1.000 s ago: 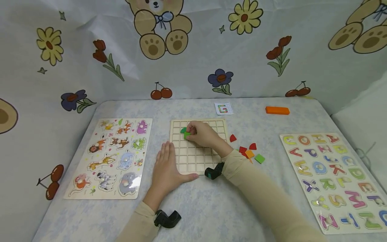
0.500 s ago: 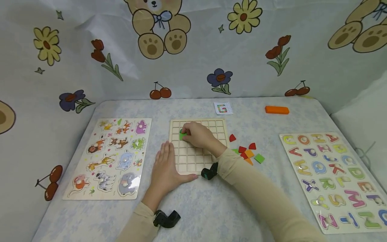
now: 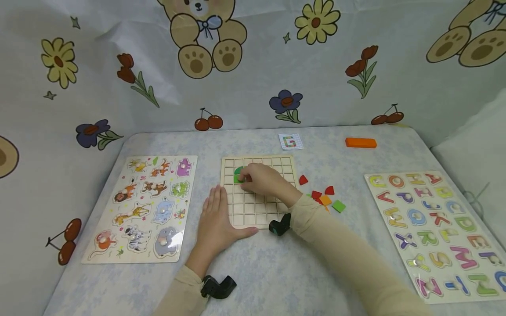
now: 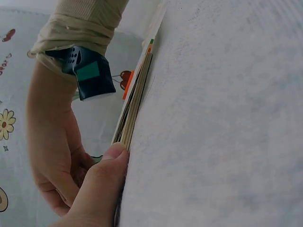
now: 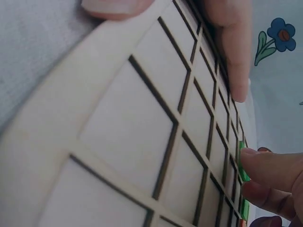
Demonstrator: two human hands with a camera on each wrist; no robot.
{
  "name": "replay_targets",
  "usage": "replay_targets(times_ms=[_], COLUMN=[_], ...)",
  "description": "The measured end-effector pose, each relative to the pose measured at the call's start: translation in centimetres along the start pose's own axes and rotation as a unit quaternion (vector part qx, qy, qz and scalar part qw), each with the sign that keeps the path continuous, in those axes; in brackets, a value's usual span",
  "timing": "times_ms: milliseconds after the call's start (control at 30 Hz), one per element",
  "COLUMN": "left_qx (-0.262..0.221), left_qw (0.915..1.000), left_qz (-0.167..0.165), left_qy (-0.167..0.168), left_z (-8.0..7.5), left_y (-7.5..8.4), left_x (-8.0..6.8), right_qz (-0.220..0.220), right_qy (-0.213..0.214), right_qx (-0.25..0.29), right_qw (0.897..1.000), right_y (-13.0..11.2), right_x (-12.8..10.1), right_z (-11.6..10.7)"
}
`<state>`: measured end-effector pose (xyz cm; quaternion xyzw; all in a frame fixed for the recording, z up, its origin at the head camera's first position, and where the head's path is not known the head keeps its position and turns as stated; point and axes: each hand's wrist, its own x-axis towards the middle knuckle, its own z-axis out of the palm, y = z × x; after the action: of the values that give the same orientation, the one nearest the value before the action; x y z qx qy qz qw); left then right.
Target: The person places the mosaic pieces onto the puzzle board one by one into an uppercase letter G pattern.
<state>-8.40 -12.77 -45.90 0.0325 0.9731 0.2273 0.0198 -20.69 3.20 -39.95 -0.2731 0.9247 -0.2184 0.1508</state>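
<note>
A wooden grid board (image 3: 257, 206) lies in the middle of the table. My right hand (image 3: 258, 179) reaches over its upper left part, and its curled fingertips pinch a green square piece (image 3: 238, 179) down into a cell. A second green piece (image 3: 239, 170) sits in the cell just above. The right wrist view shows the fingertips (image 5: 270, 165) on the green piece (image 5: 243, 163) and the board's grid (image 5: 142, 127) close up. My left hand (image 3: 216, 215) lies flat on the table at the board's left edge. Its thumb (image 4: 104, 184) presses against the board's edge (image 4: 135, 101).
Loose red pieces (image 3: 317, 195), an orange piece (image 3: 326, 200) and a green piece (image 3: 338, 206) lie right of the board. A small G card (image 3: 290, 141) and an orange block (image 3: 360, 142) are farther back. An animal puzzle (image 3: 148, 206) lies left, an alphabet puzzle (image 3: 435, 228) right.
My right hand has brought the green square piece down and a little left into the cell under the other green piece. The left hand has stayed put.
</note>
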Motion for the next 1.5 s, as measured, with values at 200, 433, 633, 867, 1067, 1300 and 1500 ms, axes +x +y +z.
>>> replay_targets(times_ms=[200,433,633,867,1067,1300,1500], left_qx=[-0.006,-0.006,-0.019,-0.022,-0.018,-0.017,-0.019], left_qw=[1.0000,0.9999,0.9998,0.9997,0.9998,0.9997,0.9997], left_qz=[-0.003,-0.006,-0.001,-0.001,-0.002,0.000,0.002], left_qy=[-0.004,0.008,0.009,0.010,0.009,0.017,0.018], left_z=[0.1,0.2,0.1,0.0,0.0,0.0,0.1], left_y=[0.3,0.1,0.0,0.1,0.1,0.0,0.1], left_x=[0.2,0.1,0.0,-0.1,0.0,-0.1,0.0], right_qz=[0.023,0.061,0.092,0.114,0.130,0.112,0.118], right_qy=[-0.009,-0.005,-0.014,-0.023,-0.020,0.006,0.030], right_qx=[0.014,0.033,0.042,0.029,0.012,0.003,0.027], right_qw=[1.000,0.998,0.995,0.993,0.991,0.994,0.992], right_y=[1.3,3.9,6.9,10.8,12.5,13.1,13.4], right_x=[-3.0,-6.8,-10.1,-13.8,-15.3,-15.7,-16.1], right_z=[-2.0,-3.7,-5.1,-5.8,-5.4,-5.0,-4.9])
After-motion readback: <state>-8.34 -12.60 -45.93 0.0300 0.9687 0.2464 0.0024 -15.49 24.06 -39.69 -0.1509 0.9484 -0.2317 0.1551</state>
